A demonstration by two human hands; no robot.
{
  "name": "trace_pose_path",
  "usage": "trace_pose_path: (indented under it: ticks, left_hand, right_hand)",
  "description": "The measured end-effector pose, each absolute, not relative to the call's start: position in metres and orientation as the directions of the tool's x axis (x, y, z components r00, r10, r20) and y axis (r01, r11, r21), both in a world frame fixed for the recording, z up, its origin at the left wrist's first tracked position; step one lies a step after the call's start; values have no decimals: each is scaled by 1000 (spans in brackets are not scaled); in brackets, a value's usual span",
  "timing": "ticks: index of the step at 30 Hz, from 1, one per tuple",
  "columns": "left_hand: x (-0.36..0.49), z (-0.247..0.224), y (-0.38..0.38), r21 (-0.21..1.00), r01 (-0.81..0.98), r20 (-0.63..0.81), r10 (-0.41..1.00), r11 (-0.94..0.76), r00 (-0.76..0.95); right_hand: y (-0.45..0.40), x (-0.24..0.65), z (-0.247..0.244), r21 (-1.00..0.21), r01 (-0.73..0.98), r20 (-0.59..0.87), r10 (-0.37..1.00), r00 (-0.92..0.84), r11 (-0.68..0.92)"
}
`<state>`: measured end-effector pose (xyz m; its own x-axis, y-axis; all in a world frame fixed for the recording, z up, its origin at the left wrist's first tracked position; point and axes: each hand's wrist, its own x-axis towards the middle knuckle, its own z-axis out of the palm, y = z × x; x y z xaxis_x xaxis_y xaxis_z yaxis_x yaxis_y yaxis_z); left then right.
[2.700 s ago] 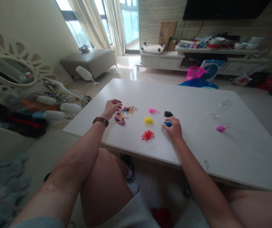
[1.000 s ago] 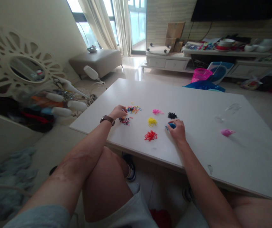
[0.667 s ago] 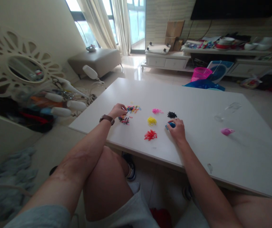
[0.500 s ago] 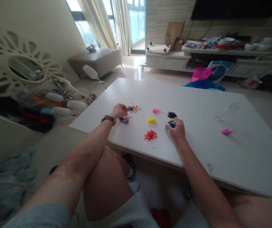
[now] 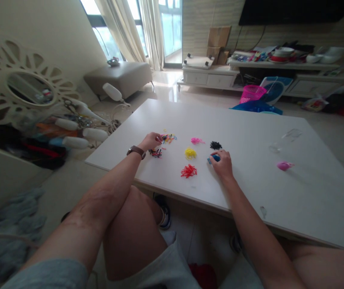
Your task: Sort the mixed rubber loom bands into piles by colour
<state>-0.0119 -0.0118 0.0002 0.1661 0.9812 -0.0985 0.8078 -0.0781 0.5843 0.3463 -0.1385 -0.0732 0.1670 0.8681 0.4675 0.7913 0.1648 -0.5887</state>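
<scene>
My left hand [image 5: 150,140], wearing a dark wristband [image 5: 137,151], is closed with its fingertips at a pile of mixed-colour small rubber bands [image 5: 168,138]; what it pinches is too small to make out. Just below it lies a pile of mostly black and pink bands [image 5: 155,153]. My right hand [image 5: 223,163] curls its thumb and fingers round a heap of blue rubber bands [image 5: 215,157] on the table. Between the hands sit separate heaps of pink [image 5: 196,141], yellow [image 5: 190,153] and red bands [image 5: 188,171]. Black bands [image 5: 215,145] lie just beyond my right hand.
The white table [image 5: 238,128] also bears a pink item [image 5: 284,165], a clear plastic container [image 5: 276,148] and a small clear piece [image 5: 263,211] near the front edge. Beyond its far edge stands a pink basket [image 5: 252,94]. White lamp shades [image 5: 95,134] are close to the left edge.
The view has shifted slightly. Both hands stay at the same piles, with the left fingers moving only a little at the mixed bands.
</scene>
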Motion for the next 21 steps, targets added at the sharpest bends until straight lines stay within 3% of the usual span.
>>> trace_pose_path:
  ticks: [9, 15, 21]
  left_hand:
    - [4, 0, -13, 875, 466, -17, 955, -129, 297]
    - [27, 5, -19, 893, 414, -26, 897, -178, 442]
    - [56, 20, -37, 879, 409, -23, 835, -245, 550]
  right_hand:
    - [-141, 345, -68, -584, 791, 491, 855, 168, 180]
    - [-147, 339, -57, -541, 805, 553, 824, 122, 244]
    - [-140, 314, -27, -553, 699, 584, 809, -63, 453]
